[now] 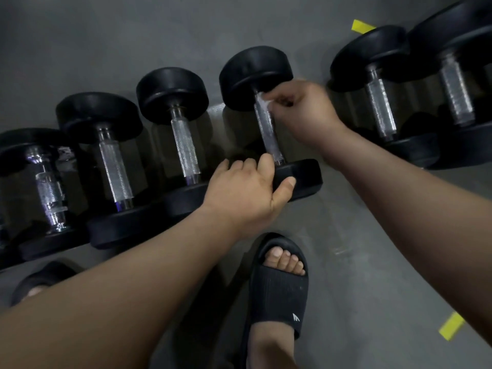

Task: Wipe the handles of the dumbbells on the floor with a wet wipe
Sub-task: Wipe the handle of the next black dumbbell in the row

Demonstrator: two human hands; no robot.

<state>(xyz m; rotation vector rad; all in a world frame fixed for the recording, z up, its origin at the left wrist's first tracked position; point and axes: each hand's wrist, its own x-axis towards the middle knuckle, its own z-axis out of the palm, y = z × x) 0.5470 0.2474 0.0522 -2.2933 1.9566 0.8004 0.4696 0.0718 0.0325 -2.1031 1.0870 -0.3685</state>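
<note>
Six in a line here: the row of dumbbells lies on the grey floor, black weights at both ends and shiny knurled bars between them. All the action is on the fourth dumbbell, counting from the person's left.

The right hand is up at the far end of its handle, fingers curled in and pinching a small white wet wipe against the metal, just below the far weight. Most of the wipe is tucked under the fingers, with only a crumpled corner showing.

The left hand is clamped on the near weight of the same dumbbell, fingers hooked over its top edge and the thumb pressed on the face towards the person.

Below the hands, a foot in a black sandal stands on the floor close to that near weight. A second black sandal peeks out from under the left forearm. Two strips of yellow tape mark the floor, one beyond the fifth dumbbell and one beside the right forearm.
</note>
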